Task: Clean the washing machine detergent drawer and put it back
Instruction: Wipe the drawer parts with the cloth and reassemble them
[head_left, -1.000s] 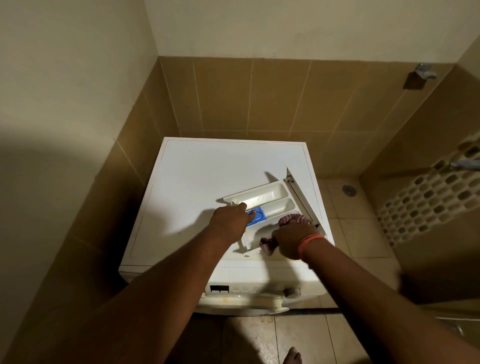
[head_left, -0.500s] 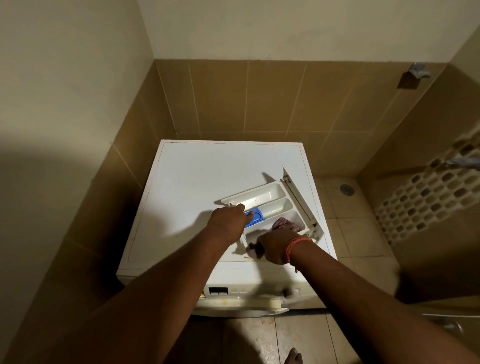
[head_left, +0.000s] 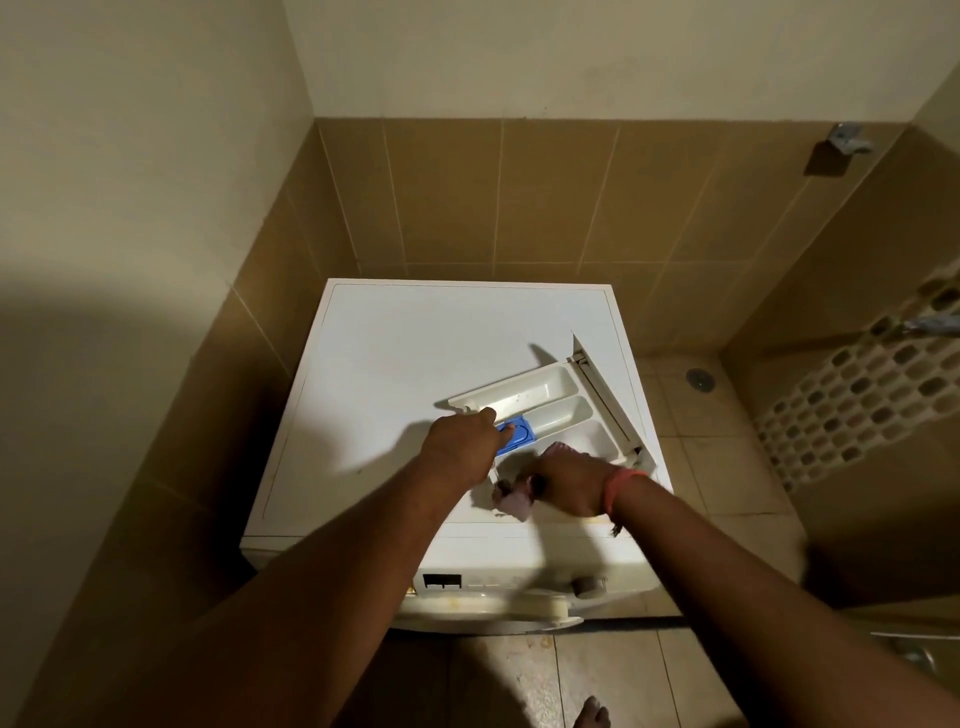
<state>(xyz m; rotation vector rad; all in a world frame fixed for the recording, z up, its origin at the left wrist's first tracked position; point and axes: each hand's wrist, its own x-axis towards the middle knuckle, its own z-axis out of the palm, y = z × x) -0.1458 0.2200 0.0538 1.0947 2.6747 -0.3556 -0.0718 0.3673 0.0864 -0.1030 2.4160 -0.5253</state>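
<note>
**Detergent drawer wiped atop the washer**

A white plastic detergent drawer (head_left: 540, 405), long and split into smooth, round-cornered compartments, lies at an angle on the flat lid of the washing machine (head_left: 415, 353). The left hand (head_left: 462, 441) is curled over the drawer's near end beside its blue insert (head_left: 517, 434). The right hand (head_left: 563, 480) is closed around a crumpled pinkish cloth (head_left: 511, 496) at the drawer's nearest compartment.
</note>
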